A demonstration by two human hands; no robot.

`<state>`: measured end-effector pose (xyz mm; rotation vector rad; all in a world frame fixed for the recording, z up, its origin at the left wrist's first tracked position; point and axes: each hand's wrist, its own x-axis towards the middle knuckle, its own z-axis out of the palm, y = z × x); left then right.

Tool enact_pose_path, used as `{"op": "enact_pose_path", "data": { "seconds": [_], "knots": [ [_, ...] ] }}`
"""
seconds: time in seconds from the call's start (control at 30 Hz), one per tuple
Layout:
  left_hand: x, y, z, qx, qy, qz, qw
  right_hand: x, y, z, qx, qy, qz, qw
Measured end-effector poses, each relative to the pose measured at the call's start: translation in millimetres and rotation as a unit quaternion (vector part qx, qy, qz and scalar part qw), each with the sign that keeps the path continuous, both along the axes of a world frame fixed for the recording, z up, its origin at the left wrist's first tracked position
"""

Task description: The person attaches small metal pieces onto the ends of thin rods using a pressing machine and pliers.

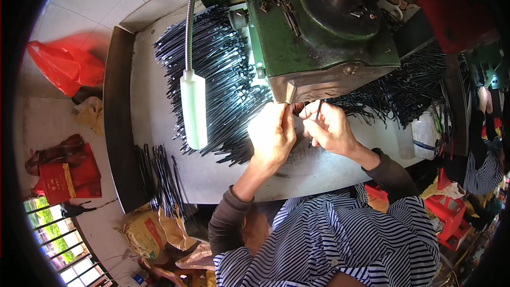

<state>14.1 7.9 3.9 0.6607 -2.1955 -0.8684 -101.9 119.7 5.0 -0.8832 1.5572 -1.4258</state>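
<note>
green cast-iron press machine (324, 37) on grey worktable (154, 122) | black thin rods heap (218, 74) left of machine | both hands just before machine's front

Red plastic bag (66, 66) on floor, far left. Red gold-trimmed bag (69, 178) below it. Yellow-brown sacks (154, 234) slumped at table's near-left corner.

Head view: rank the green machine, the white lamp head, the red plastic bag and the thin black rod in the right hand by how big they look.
1. green machine
2. red plastic bag
3. white lamp head, nearer the camera, so unsure against the bag
4. thin black rod, pinched in the right hand
</note>
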Motion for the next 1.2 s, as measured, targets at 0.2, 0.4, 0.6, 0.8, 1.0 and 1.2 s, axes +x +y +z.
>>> {"op": "enact_pose_path", "data": {
  "seconds": [0.2, 0.4, 0.6, 0.8, 1.0, 1.2],
  "knots": [
    [-0.2, -0.4, 0.4, -0.021, 0.001, 0.002, 1.0, -0.7, -0.8, 3.5, -0.003, -0.005, 0.004, 1.0],
    [-2.8, -1.4, -2.0, -0.072, -0.017, 0.002, 0.997, -4.2, -2.8, 7.4, 0.023, -0.032, 0.003, 0.999],
    [-12.4, -5.6, 5.3, -0.103, 0.009, 0.003, 0.995, -11.3, -8.1, 11.0, 0.031, -0.03, -0.013, 0.999],
    [-13.8, -8.9, -1.9, -0.131, 0.016, -0.001, 0.991, -12.5, -9.7, 7.6, 0.054, -0.034, -0.011, 0.998],
    [-4.0, -13.3, 0.1, -0.217, -0.07, -0.02, 0.973, -11.4, -9.7, 9.9, 0.05, -0.015, -0.009, 0.999],
    [8.4, -12.4, -0.3, -0.28, -0.096, -0.099, 0.95, 3.3, -6.5, 4.4, 0.028, -0.162, -0.037, 0.986]
  ]
}}
